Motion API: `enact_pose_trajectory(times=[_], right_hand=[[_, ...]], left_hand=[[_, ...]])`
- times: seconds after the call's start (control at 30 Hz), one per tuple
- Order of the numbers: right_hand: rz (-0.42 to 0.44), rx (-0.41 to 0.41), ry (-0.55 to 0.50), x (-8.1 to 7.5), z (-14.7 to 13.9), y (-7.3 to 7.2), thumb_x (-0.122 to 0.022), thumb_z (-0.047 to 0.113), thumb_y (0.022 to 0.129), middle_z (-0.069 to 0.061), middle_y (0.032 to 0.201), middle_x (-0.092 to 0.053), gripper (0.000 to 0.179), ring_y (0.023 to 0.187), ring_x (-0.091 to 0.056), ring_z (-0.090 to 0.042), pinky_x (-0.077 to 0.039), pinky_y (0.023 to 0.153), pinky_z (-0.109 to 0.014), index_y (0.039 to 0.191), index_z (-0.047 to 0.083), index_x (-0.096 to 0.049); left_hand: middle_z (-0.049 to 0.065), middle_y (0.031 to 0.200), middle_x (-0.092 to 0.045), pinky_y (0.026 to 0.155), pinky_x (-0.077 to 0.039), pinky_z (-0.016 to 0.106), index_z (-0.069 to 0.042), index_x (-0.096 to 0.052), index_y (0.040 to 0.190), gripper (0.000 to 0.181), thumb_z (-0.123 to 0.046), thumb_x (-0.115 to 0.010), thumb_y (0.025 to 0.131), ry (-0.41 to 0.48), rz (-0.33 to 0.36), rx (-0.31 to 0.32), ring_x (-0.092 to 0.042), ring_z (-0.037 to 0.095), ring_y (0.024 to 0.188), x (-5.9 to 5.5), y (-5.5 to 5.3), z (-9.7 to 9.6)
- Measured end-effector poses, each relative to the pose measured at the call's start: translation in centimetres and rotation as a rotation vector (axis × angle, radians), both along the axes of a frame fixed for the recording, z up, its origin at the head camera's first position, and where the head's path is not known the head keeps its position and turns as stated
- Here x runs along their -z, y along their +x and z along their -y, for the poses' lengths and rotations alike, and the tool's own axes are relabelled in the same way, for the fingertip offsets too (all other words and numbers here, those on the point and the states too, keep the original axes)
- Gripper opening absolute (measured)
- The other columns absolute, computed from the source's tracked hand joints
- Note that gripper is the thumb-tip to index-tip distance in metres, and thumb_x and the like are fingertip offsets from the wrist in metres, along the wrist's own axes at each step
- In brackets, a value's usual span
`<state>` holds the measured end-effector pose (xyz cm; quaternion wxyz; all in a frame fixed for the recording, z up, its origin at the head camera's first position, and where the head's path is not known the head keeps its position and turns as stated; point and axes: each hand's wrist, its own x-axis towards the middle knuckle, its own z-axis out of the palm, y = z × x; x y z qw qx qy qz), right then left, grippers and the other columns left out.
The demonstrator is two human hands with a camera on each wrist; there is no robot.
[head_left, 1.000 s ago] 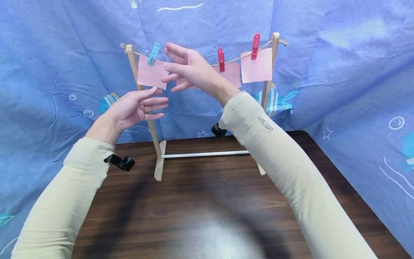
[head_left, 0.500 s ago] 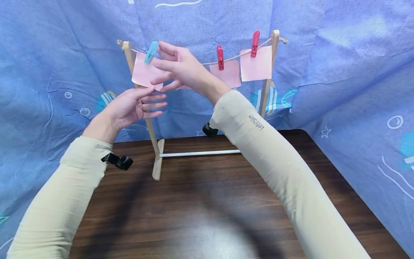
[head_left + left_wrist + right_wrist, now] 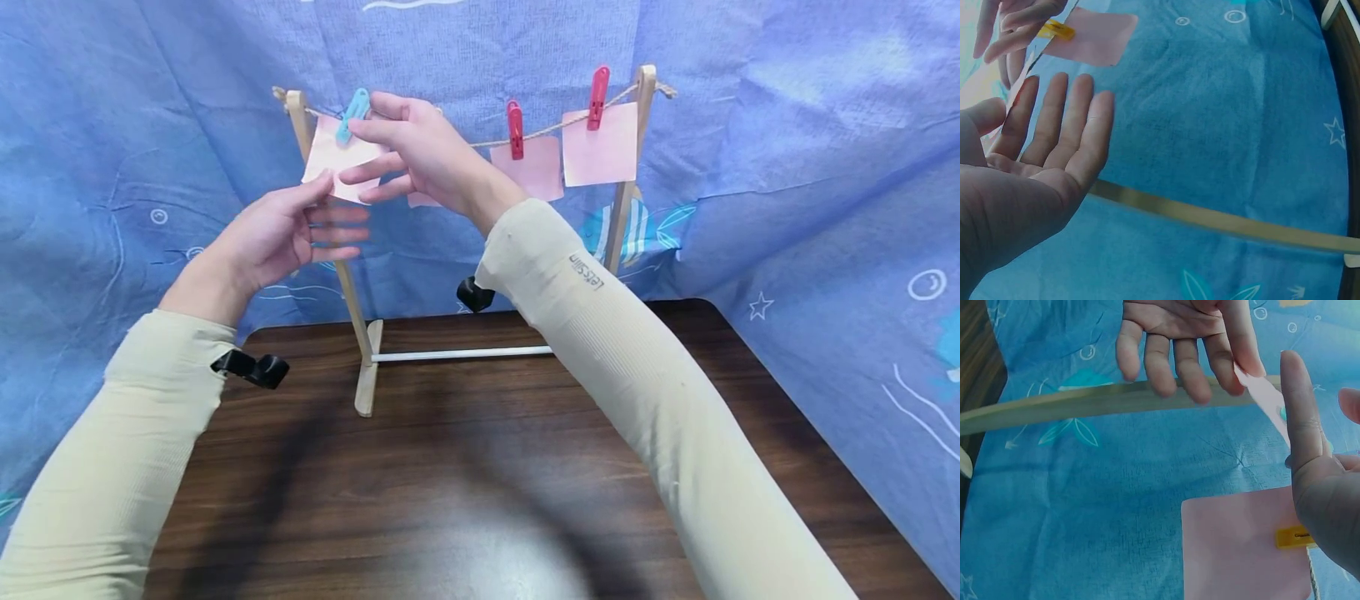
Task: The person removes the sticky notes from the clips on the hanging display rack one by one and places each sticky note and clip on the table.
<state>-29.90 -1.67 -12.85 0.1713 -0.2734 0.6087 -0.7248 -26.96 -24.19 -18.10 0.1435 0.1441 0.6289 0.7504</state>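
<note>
A light blue clothespin point(image 3: 354, 115) holds a pink paper square point(image 3: 318, 157) on the twine line at the left end of a wooden rack. My left hand point(image 3: 270, 237) pinches the paper's lower edge between thumb and index finger, with the other fingers stretched out; the right wrist view shows this paper point(image 3: 1266, 397) nearly edge-on. My right hand point(image 3: 431, 150) is beside the clothespin, fingers spread and loosely bent. Its thumb tip overlaps the clothespin's lower end in the head view; whether they touch I cannot tell.
Two red clothespins, one in the middle point(image 3: 515, 129) and one at right point(image 3: 597, 98), hold pink papers. Behind my right hand hangs another pink paper point(image 3: 1238, 550) with a yellow clothespin point(image 3: 1294, 537). Wooden posts point(image 3: 352, 304) and a white bar point(image 3: 461, 355) stand on the dark table point(image 3: 420, 483).
Both hands have moved left. My left hand has risen and taken the blue-pinned paper's lower edge. The right hand has come up to the blue clothespin, and the paper now tilts.
</note>
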Motion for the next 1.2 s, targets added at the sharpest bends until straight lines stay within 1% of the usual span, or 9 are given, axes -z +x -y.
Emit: enact_pose_trajectory(times=[0.1, 0.2, 0.33, 0.47, 0.57, 0.7, 0.93, 1.07, 1.2], right_hand=[[0.047, 0.014, -0.038, -0.1, 0.1, -0.1, -0.063, 0.018, 0.102, 0.006, 0.150, -0.049, 0.073, 0.102, -0.072, -0.031, -0.060, 0.084, -0.045, 0.163, 0.023, -0.022], [0.064, 0.035, -0.072, -0.1, 0.0, -0.2, -0.062, 0.018, 0.103, 0.004, 0.147, -0.052, 0.071, 0.102, -0.072, -0.032, -0.060, 0.084, -0.044, 0.162, 0.021, -0.024], [0.068, 0.083, -0.084, -0.3, 0.0, -0.3, -0.061, 0.018, 0.103, 0.004, 0.145, -0.054, 0.066, 0.101, -0.072, -0.030, -0.061, 0.083, -0.041, 0.161, 0.019, -0.029], [0.120, 0.150, -0.092, -0.7, 0.1, -0.4, -0.064, 0.018, 0.102, 0.007, 0.143, -0.055, 0.062, 0.098, -0.073, -0.028, -0.061, 0.082, -0.039, 0.158, 0.021, -0.036], [0.154, 0.176, -0.086, -0.9, 0.3, -0.5, -0.065, 0.018, 0.101, 0.009, 0.143, -0.056, 0.061, 0.096, -0.073, -0.027, -0.061, 0.082, -0.038, 0.157, 0.022, -0.039], [0.172, 0.183, -0.069, -0.9, 0.4, -0.6, -0.065, 0.017, 0.102, 0.009, 0.143, -0.055, 0.061, 0.095, -0.073, -0.027, -0.061, 0.082, -0.038, 0.157, 0.022, -0.039], [0.168, 0.198, -0.048, -0.8, 0.5, -0.6, -0.065, 0.019, 0.101, 0.008, 0.136, -0.061, 0.057, 0.091, -0.073, -0.027, -0.061, 0.081, -0.037, 0.154, 0.023, -0.044], [0.157, 0.198, -0.064, -0.9, 0.8, -0.7, -0.065, 0.019, 0.101, 0.006, 0.135, -0.062, 0.054, 0.091, -0.074, -0.027, -0.062, 0.081, -0.036, 0.152, 0.022, -0.047], [0.151, 0.199, -0.089, -1.0, 1.2, -0.8, -0.065, 0.018, 0.101, 0.006, 0.135, -0.062, 0.052, 0.090, -0.074, -0.027, -0.062, 0.080, -0.035, 0.151, 0.019, -0.049]], left_hand=[[0.012, 0.101, -0.076, 0.082, -0.062, 0.041, -0.007, -0.066, 0.117, 0.026, -0.029, -0.061, 0.103, 0.000, -0.021, -0.039, -0.074, 0.027, 0.092, -0.4, 0.3, 0.2], [0.011, 0.095, -0.076, 0.079, -0.062, 0.041, -0.006, -0.069, 0.111, 0.024, -0.027, -0.063, 0.102, 0.000, -0.021, -0.051, -0.075, 0.026, 0.085, -0.7, 0.5, 0.3], [0.009, 0.090, -0.074, 0.078, -0.062, 0.039, -0.006, -0.069, 0.102, 0.022, -0.027, -0.063, 0.102, -0.032, -0.027, -0.051, -0.073, 0.023, 0.078, -0.9, 0.6, 0.2], [0.009, 0.086, -0.073, 0.074, -0.063, 0.037, -0.006, -0.066, 0.096, 0.022, -0.027, -0.065, 0.101, -0.036, -0.024, -0.057, -0.072, 0.022, 0.074, -0.9, 0.5, 0.2], [0.009, 0.085, -0.072, 0.073, -0.062, 0.036, -0.007, -0.064, 0.095, 0.022, -0.028, -0.065, 0.101, -0.031, -0.015, -0.059, -0.071, 0.022, 0.073, -0.8, 0.4, 0.1], [0.008, 0.085, -0.071, 0.072, -0.062, 0.035, -0.007, -0.064, 0.096, 0.022, -0.028, -0.064, 0.101, -0.035, -0.006, -0.053, -0.070, 0.021, 0.072, -0.7, 0.3, 0.0], [0.007, 0.084, -0.069, 0.069, -0.062, 0.032, -0.006, -0.063, 0.097, 0.024, -0.030, -0.065, 0.101, -0.035, 0.002, -0.065, -0.069, 0.020, 0.070, -0.2, 0.2, -0.1], [0.006, 0.084, -0.069, 0.068, -0.061, 0.031, -0.006, -0.064, 0.099, 0.026, -0.033, -0.065, 0.100, -0.063, -0.002, -0.076, -0.068, 0.020, 0.070, -0.1, 0.1, -0.2], [0.006, 0.085, -0.069, 0.067, -0.060, 0.031, -0.005, -0.068, 0.103, 0.029, -0.034, -0.064, 0.100, -0.056, -0.007, -0.057, -0.067, 0.020, 0.071, -0.1, 0.2, -0.2]])
